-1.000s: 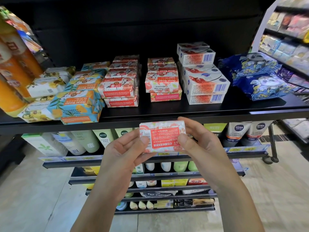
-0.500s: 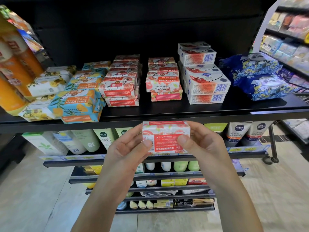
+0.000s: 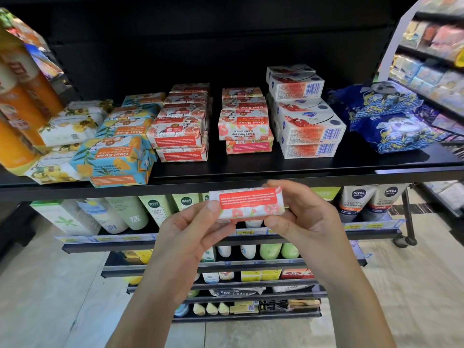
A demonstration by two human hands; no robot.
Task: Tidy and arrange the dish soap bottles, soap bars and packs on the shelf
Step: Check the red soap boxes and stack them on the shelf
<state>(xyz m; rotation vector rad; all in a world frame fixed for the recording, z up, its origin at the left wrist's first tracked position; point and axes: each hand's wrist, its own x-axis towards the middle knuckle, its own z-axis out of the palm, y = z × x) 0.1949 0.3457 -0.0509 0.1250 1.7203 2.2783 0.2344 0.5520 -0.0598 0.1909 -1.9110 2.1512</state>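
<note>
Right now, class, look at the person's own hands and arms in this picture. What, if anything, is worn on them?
Nothing is worn on either. The left hand and the right hand are bare, with no gloves and no rings in view. The left forearm and the right forearm are bare too: no sleeve, watch or bracelet on the parts that show.

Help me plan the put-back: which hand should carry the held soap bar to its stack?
Probably right: the right hand wraps an end of the pomegranate soap bar; the left hand only pinches a corner. The pomegranate stack lies straight ahead.
</note>
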